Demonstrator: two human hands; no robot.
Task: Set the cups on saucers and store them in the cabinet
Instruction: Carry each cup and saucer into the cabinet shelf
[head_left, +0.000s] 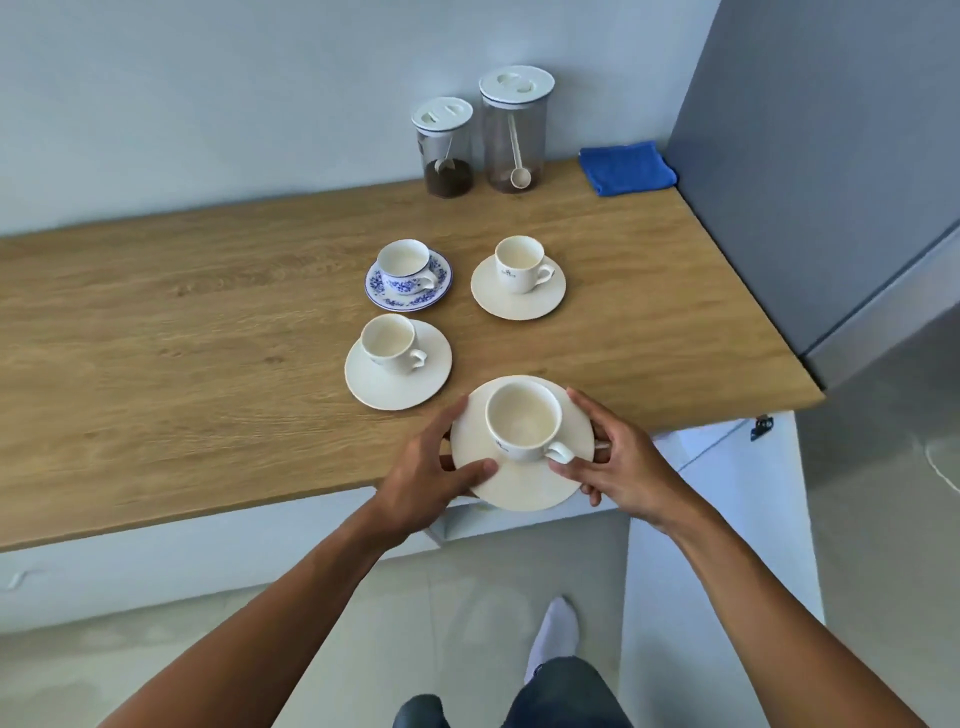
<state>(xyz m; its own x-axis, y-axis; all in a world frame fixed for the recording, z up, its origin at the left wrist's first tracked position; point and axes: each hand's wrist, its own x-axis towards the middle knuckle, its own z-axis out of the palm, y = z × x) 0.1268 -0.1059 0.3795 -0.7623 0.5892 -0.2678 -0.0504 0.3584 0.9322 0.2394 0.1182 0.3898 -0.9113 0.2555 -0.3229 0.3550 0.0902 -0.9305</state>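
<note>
A cream cup (523, 419) stands on a cream saucer (519, 486) at the front edge of the wooden counter (182, 332). My left hand (434, 470) grips the saucer's left rim, thumb on top. My right hand (615, 462) grips its right rim, next to the cup's handle. Behind it stand three more sets: a plain cream cup (389, 343) on its saucer (384, 387), a blue-flowered cup (405, 265) on a matching saucer (441, 288), and a cream cup (519, 262) with a small logo on a saucer (519, 304).
Two clear lidded jars (448, 148) (514, 130) with scoops stand by the back wall, a folded blue cloth (626, 167) to their right. A grey panel (810, 171) bounds the counter's right end. White cabinet fronts (717, 519) lie below, with a hinge showing at the right.
</note>
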